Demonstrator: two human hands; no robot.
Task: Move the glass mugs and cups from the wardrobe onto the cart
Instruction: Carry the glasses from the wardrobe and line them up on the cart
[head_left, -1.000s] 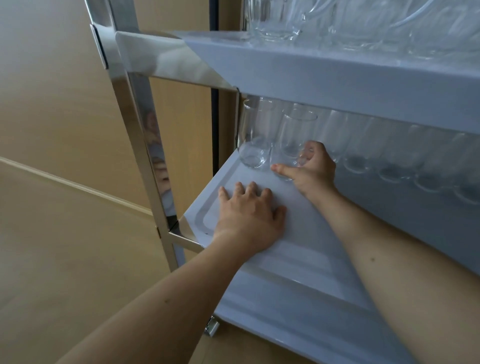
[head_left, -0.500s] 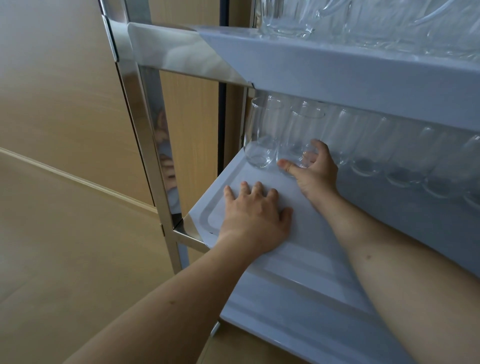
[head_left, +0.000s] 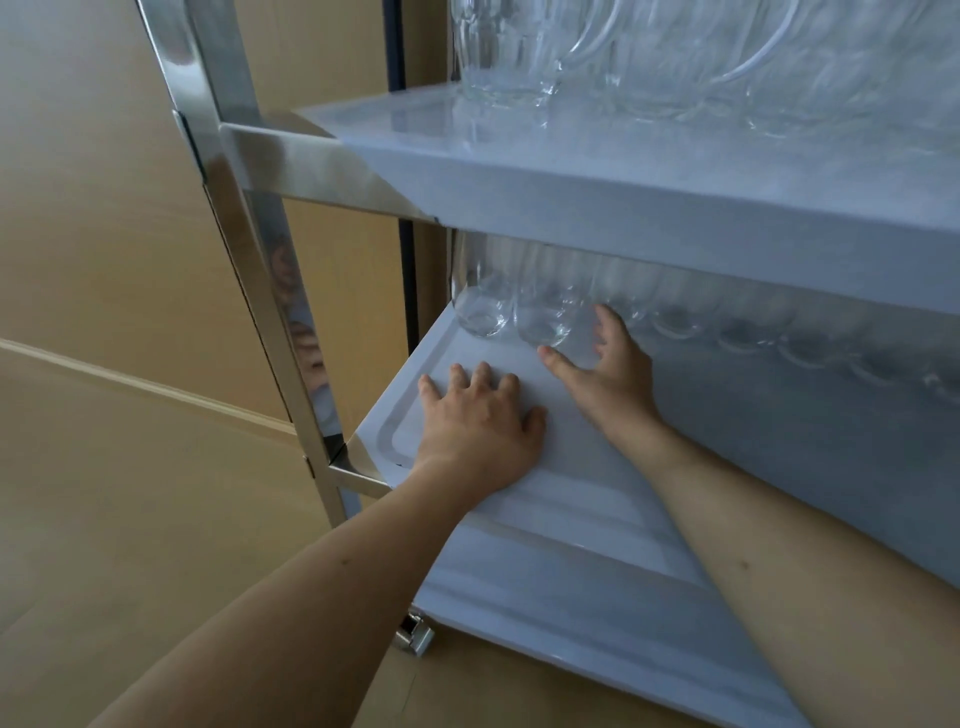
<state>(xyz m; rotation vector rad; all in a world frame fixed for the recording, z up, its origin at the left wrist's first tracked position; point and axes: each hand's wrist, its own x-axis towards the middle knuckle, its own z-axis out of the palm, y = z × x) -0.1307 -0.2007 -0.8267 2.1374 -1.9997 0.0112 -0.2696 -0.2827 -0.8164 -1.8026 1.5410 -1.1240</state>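
Observation:
A row of clear glass cups (head_left: 545, 317) stands along the back of the cart's lower white shelf (head_left: 550, 509). My right hand (head_left: 615, 387) reaches under the upper shelf, with its thumb and fingers round the base of one glass cup (head_left: 581, 349) that stands on the shelf, third from the left end. My left hand (head_left: 478, 431) lies flat, palm down, on the lower shelf just in front of the row. Large glass mugs (head_left: 509, 62) with handles stand on the upper shelf (head_left: 623, 208). The cups' upper parts are hidden behind the upper shelf's edge.
The cart's polished steel post (head_left: 244, 234) and crossbar run along the left side. A caster (head_left: 414, 636) shows under the lower shelf. Wooden panels (head_left: 104, 208) fill the left, with a dark vertical gap (head_left: 400, 104) behind the cart.
The view has shifted down and right, so the top of the upper shelf now shows. My right hand stays round the same cup with its fingers straighter. My left hand has not moved.

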